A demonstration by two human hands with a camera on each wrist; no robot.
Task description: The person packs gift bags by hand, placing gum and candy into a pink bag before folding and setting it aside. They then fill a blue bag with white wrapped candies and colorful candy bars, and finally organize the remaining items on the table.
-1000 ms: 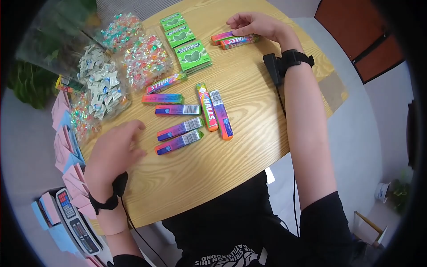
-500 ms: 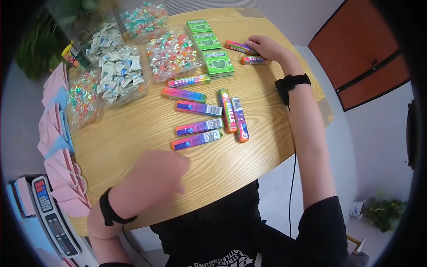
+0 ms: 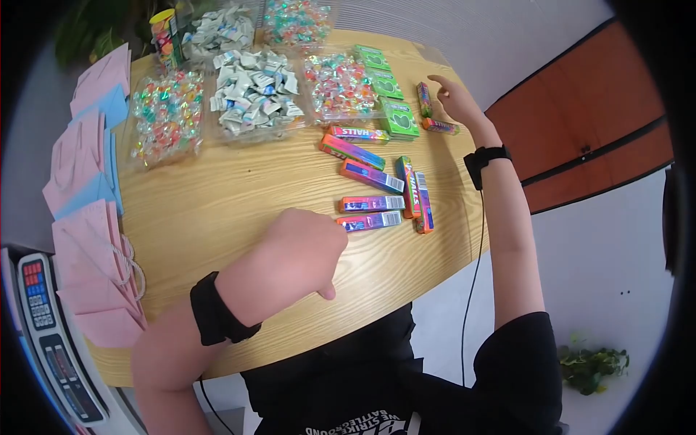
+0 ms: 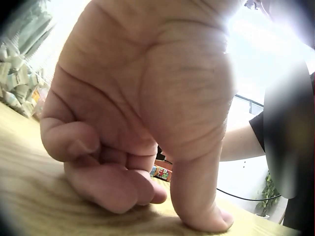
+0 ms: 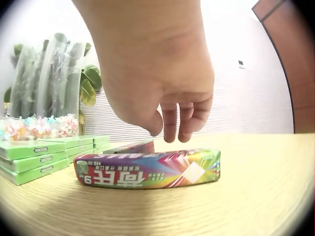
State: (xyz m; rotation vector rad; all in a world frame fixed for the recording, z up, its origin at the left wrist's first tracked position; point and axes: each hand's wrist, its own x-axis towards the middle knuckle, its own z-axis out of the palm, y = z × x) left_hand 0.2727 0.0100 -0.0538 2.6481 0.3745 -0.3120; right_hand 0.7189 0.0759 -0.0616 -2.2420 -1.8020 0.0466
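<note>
My left hand (image 3: 293, 254) is low over the tabletop, its knuckles by the left end of the nearest Halls candy stick (image 3: 370, 221). In the left wrist view its fingers are loosely curled, thumb pointing down at the table, with nothing between them. My right hand (image 3: 462, 104) hovers at the far right, its fingers (image 5: 186, 135) hanging relaxed above two Halls packs. One pack (image 5: 147, 169) lies sideways; the other (image 3: 424, 99) lies behind it, pointing away. Several more Halls sticks lie mid-table, including an upright-running pair (image 3: 408, 187).
Green Doublemint packs (image 3: 399, 118) line up left of the right hand. Trays of wrapped candies (image 3: 168, 116) and white sachets (image 3: 257, 94) stand at the back, beside a colorful canister (image 3: 165, 38). Pink paper bags (image 3: 98, 254) and a scale (image 3: 61, 341) are along the left edge.
My right hand has let go of the far Halls pack, which has turned to point away. My left hand has moved right, toward the row of packs. The head view has swung left.
</note>
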